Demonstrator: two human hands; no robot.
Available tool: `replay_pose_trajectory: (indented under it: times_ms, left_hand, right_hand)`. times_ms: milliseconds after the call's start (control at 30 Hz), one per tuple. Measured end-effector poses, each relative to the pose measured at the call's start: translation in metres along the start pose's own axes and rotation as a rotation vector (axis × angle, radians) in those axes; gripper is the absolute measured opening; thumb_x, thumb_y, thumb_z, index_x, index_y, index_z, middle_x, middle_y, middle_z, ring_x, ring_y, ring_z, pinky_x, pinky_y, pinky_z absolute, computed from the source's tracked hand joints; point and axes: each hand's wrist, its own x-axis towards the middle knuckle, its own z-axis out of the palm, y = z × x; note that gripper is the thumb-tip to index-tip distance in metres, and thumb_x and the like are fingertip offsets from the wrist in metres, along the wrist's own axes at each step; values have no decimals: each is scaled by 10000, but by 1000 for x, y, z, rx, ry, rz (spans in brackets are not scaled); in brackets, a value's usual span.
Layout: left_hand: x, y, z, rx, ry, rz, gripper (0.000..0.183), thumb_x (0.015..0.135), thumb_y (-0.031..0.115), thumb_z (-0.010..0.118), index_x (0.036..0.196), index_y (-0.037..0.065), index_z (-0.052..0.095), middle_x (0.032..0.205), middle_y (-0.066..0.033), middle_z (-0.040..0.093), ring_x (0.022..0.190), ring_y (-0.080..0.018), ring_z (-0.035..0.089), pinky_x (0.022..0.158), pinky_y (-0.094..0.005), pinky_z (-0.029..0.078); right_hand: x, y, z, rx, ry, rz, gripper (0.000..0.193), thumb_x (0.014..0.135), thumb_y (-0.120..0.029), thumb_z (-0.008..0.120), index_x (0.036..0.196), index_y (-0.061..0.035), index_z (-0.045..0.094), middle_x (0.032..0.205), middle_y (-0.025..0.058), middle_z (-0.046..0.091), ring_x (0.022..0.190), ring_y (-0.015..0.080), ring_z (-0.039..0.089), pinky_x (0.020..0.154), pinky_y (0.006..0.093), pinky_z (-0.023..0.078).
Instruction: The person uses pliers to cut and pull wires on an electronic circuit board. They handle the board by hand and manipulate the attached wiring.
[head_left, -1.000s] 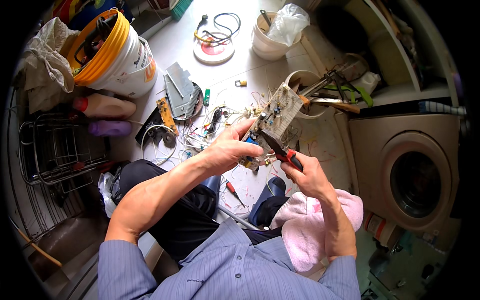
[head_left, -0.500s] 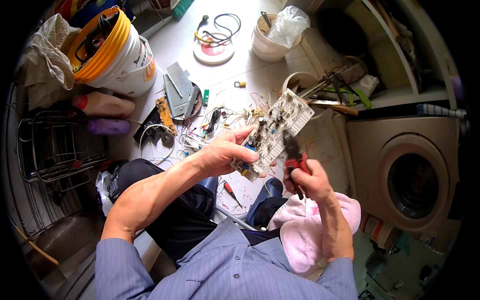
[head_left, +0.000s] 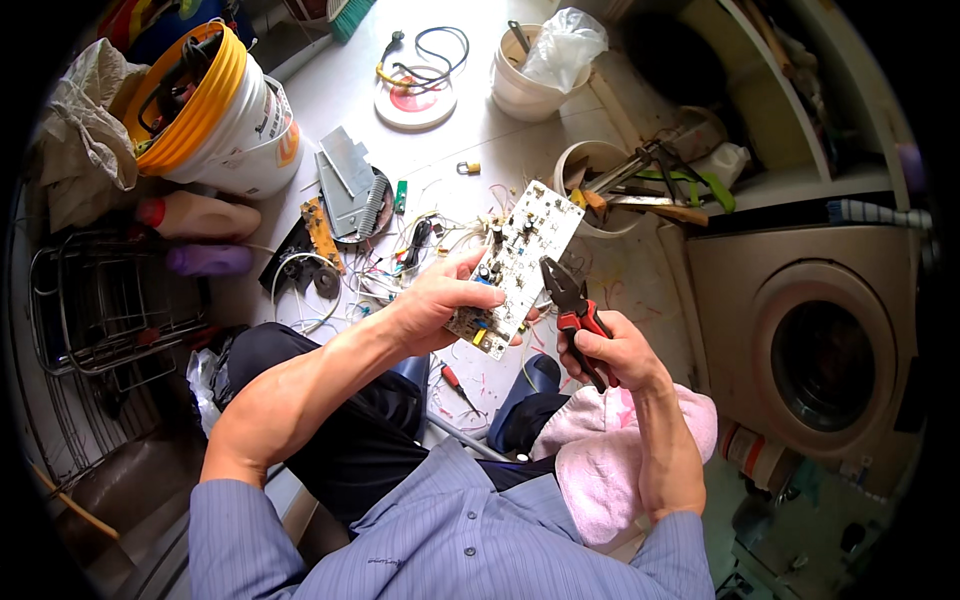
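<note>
A pale circuit board [head_left: 532,238] dotted with small components is tilted in front of me. My left hand [head_left: 452,300] grips its lower left side, thumb on top, the other fingers mostly hidden beneath. Just right of the board, my right hand [head_left: 620,352] is wrapped round the red and black handles of a pair of pliers [head_left: 567,290]. The jaws point up and left, slightly parted, close to the board's right edge; whether they touch it I cannot tell. Below the board, a red screwdriver [head_left: 455,382] lies on the floor between my feet.
Loose wires [head_left: 400,265] and a grey metal plate [head_left: 348,180] lie on the floor beyond my left hand. A tool bucket [head_left: 562,180] stands beyond the board, near a white bucket [head_left: 505,85]. A yellow-rimmed bucket [head_left: 245,150] is far left; a washing machine [head_left: 720,290] is right.
The board has turned to lie more upright and shows more of its face. The pliers, blurred before, have shifted slightly left and are now steady beside its edge.
</note>
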Motion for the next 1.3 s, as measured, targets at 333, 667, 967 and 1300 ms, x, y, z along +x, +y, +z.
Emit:
replay_pose_trajectory:
  times_ms: [333, 667, 967, 1300]
  left_hand:
    - [-1, -2, 0, 38, 87, 8, 632, 921, 20, 670, 1487, 0, 390, 1208, -209, 686, 998, -282, 741, 865, -431, 647]
    - [-1, -13, -7, 256, 189, 104, 655, 887, -19, 742, 1477, 10, 459, 1291, -98, 667, 1111, -165, 671, 978, -333, 548]
    - [1, -16, -8, 237, 164, 75, 672, 883, -15, 742, 1492, 15, 459, 1318, -86, 663, 1123, -151, 659, 1000, -335, 531]
    - [4, -20, -10, 196, 160, 55, 635, 883, -1, 749, 1456, 14, 476, 1289, -94, 675, 1109, -160, 665, 983, -345, 542]
  right_hand:
    - [7, 3, 0, -32, -19, 45, 373, 1020, -353, 656, 1121, 6, 638, 809, 68, 679, 671, 131, 636, 586, 273, 501]
    - [12, 4, 3, -100, -20, 124, 402, 1018, -298, 666, 1241, 31, 609, 956, 145, 743, 743, 176, 693, 684, 300, 557]
    - [11, 7, -1, -96, -56, 108, 442, 1024, -320, 666, 1308, 7, 579, 1021, 142, 756, 790, 173, 699, 739, 309, 556]
    - [10, 6, 0, -116, -53, 99, 449, 1022, -318, 668, 1338, -10, 586, 1028, 127, 757, 778, 159, 689, 705, 293, 536]
